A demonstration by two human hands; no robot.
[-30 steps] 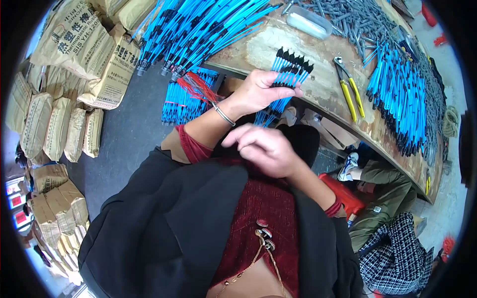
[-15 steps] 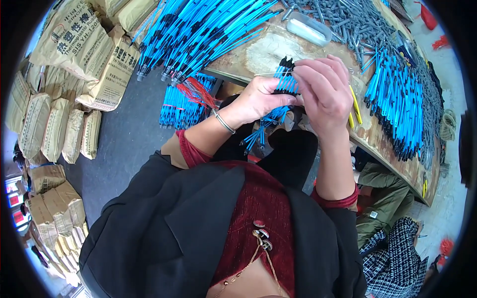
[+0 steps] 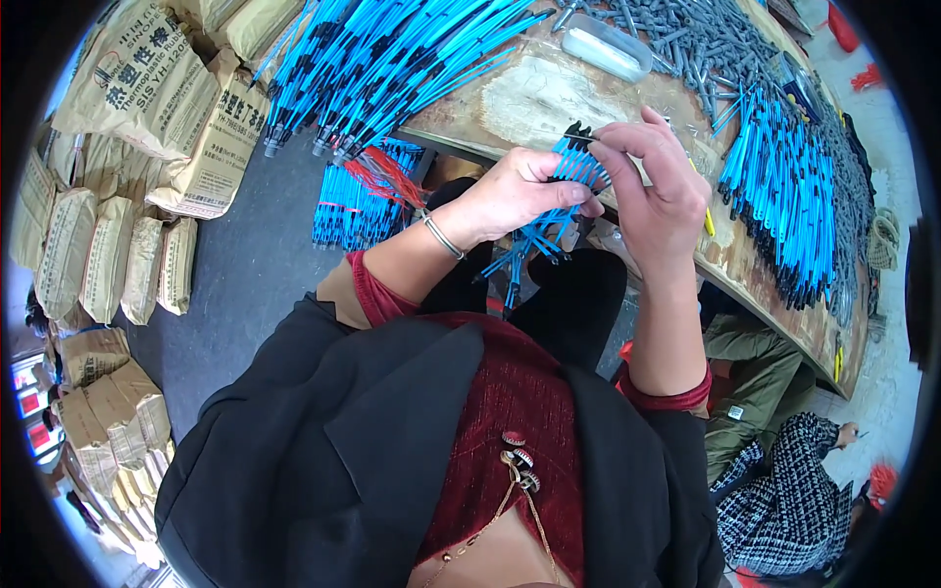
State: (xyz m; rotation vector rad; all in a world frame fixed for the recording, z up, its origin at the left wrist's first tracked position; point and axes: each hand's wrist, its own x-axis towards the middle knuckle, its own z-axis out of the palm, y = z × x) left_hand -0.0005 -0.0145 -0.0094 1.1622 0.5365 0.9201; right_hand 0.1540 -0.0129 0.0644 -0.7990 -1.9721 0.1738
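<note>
My left hand [image 3: 510, 191] grips a bundle of thin blue tubes with black tips [image 3: 569, 181], held upright at the near edge of the wooden workbench [image 3: 539, 93]; the tubes' lower ends fan out below my fist. My right hand [image 3: 657, 186] is at the top of the same bundle, its fingertips pinching the black tips. A metal bangle is on my left wrist. Both red sleeve cuffs show under a black jacket.
A long pile of blue tubes [image 3: 392, 59] lies on the bench at left, another [image 3: 784, 186] at right, beside grey parts [image 3: 716, 39] and a clear box [image 3: 608, 44]. More tubes [image 3: 363, 196] lie under the bench. Paper sacks [image 3: 127, 147] are stacked left. Another person [image 3: 784, 470] sits at right.
My right hand rose from my lap to the top of the bundle and now pinches the tips. My left hand has kept holding the bundle at the bench edge.
</note>
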